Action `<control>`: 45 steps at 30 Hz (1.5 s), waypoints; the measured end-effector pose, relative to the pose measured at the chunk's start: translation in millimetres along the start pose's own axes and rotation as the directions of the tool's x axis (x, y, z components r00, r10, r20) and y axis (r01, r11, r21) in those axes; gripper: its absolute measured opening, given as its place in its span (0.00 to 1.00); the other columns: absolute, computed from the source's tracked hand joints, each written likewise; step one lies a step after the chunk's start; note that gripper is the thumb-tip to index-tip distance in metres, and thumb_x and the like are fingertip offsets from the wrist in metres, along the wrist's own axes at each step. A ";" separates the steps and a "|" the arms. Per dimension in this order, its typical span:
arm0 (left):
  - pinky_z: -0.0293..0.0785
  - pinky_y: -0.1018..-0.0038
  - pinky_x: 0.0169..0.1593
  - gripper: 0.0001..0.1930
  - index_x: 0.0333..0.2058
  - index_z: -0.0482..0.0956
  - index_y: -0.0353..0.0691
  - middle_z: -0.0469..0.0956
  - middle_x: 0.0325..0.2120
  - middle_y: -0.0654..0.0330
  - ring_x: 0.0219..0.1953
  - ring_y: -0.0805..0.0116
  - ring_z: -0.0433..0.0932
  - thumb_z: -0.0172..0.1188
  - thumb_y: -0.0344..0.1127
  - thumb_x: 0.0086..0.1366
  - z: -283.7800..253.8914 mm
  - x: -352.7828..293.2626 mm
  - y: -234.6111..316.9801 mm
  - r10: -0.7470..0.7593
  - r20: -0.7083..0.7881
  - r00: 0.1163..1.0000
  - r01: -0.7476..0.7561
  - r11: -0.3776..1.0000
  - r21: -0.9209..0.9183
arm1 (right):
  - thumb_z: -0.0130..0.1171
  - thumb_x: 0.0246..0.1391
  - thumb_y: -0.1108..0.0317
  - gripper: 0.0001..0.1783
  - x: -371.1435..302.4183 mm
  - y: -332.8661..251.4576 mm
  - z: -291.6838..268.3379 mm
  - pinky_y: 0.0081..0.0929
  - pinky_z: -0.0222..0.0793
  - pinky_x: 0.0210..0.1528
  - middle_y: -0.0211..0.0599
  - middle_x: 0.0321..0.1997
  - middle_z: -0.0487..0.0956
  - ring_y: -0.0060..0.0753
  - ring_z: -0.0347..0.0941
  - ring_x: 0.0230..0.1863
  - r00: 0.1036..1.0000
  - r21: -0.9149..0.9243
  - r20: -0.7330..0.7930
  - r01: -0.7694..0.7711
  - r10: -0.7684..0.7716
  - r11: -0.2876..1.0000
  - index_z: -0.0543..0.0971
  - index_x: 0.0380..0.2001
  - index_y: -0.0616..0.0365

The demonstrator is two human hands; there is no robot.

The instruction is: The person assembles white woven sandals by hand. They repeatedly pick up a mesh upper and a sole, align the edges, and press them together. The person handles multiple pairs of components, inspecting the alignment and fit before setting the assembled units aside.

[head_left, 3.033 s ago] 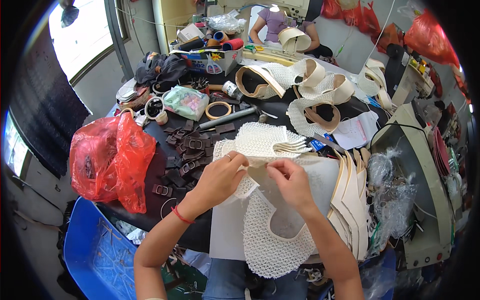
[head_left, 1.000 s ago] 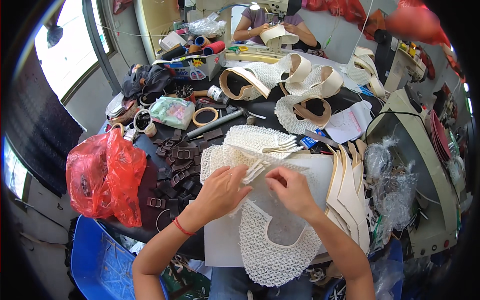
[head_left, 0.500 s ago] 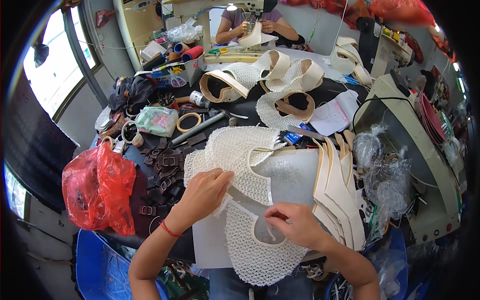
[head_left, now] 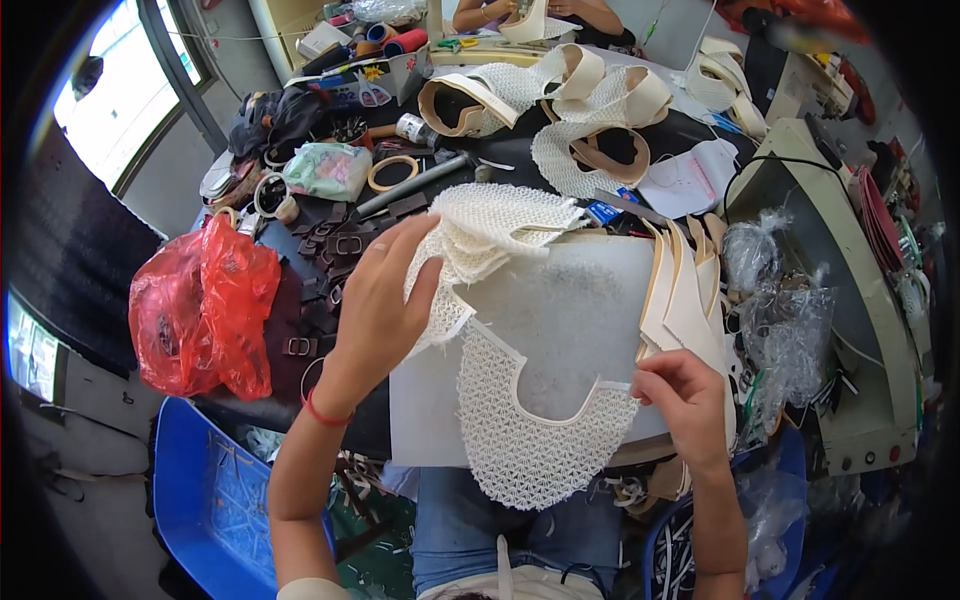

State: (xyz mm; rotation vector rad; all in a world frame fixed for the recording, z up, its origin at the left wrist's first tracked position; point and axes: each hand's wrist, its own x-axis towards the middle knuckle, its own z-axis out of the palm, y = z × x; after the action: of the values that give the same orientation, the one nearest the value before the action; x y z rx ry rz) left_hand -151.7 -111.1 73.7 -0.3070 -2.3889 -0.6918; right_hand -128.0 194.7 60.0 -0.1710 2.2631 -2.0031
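A white woven mesh piece (head_left: 530, 440) with a U-shaped cutout lies toward me, its rounded lower edge hanging over the table's front. Narrow smooth white edging follows the cutout. My right hand (head_left: 685, 400) is closed in a pinch at the piece's right tip. Beyond it to the left, a stack of similar white mesh pieces (head_left: 500, 215) lies bunched, its layers showing. My left hand (head_left: 385, 295) rests against the left side of that stack, thumb and fingers apart. Beneath both is a pale grey board (head_left: 590, 300).
Cream shoe-upper pieces (head_left: 685, 300) are stacked on the right, beside clear plastic bags (head_left: 780, 320). Dark buckled straps (head_left: 335, 245) and a red plastic bag (head_left: 205, 310) lie left. Joined mesh uppers (head_left: 590, 120) stand at the back, near another person's hands. A blue bin (head_left: 215, 500) stands lower left.
My right hand has moved from the cutout's inner curve to the right tip. My left hand has opened out, and the stack's front layer no longer spreads over the board. The view has tilted down.
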 end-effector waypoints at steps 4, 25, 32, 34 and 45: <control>0.70 0.70 0.46 0.14 0.41 0.75 0.33 0.77 0.39 0.50 0.42 0.55 0.76 0.56 0.21 0.54 -14.1 -57.6 50.5 -0.120 0.086 0.989 0.135 0.972 -0.191 | 0.58 0.49 0.79 0.04 -41.4 7.0 -22.1 0.13 0.70 0.29 0.31 0.25 0.76 0.17 0.72 0.24 0.965 0.001 -0.261 0.011 -0.010 1.000 0.75 0.30 0.64; 0.75 0.73 0.31 0.12 0.36 0.78 0.37 0.79 0.30 0.55 0.30 0.61 0.79 0.59 0.20 0.50 -10.4 -151.5 136.0 -0.160 0.025 0.987 0.158 0.921 -0.356 | 0.61 0.43 0.84 0.10 -113.1 25.3 48.7 0.22 0.72 0.40 0.44 0.36 0.79 0.31 0.77 0.39 0.930 0.048 0.050 0.363 -0.365 0.931 0.77 0.32 0.65; 0.71 0.67 0.45 0.10 0.37 0.78 0.34 0.75 0.42 0.50 0.43 0.54 0.75 0.57 0.22 0.54 -82.6 -221.8 79.4 -0.513 -0.078 0.855 0.498 0.766 0.406 | 0.58 0.48 0.76 0.09 -54.3 26.1 19.8 0.30 0.70 0.42 0.43 0.40 0.77 0.44 0.74 0.42 0.880 -0.626 0.096 0.416 -0.465 0.660 0.76 0.35 0.64; 0.69 0.66 0.48 0.11 0.38 0.77 0.33 0.73 0.45 0.49 0.46 0.52 0.73 0.58 0.23 0.54 -83.3 -213.9 84.3 -0.491 -0.090 0.867 0.487 0.793 0.367 | 0.56 0.50 0.74 0.09 -28.0 36.4 19.0 0.32 0.68 0.45 0.44 0.43 0.76 0.45 0.71 0.46 0.828 -0.778 0.134 0.428 -0.545 0.459 0.75 0.36 0.63; 0.73 0.72 0.39 0.09 0.38 0.76 0.33 0.77 0.35 0.50 0.36 0.63 0.78 0.57 0.28 0.58 25.8 -103.2 141.1 -0.163 0.442 0.882 0.401 0.751 -0.524 | 0.57 0.48 0.79 0.08 -78.3 19.9 20.9 0.27 0.68 0.30 0.40 0.30 0.74 0.39 0.72 0.30 0.895 -0.429 0.068 0.425 -0.441 0.797 0.74 0.34 0.61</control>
State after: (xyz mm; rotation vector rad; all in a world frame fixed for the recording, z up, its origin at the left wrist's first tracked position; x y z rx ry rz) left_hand -31.6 16.1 48.5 -0.3554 -2.5244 -1.6981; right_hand -47.6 189.2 38.7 -0.7678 2.8748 -1.6187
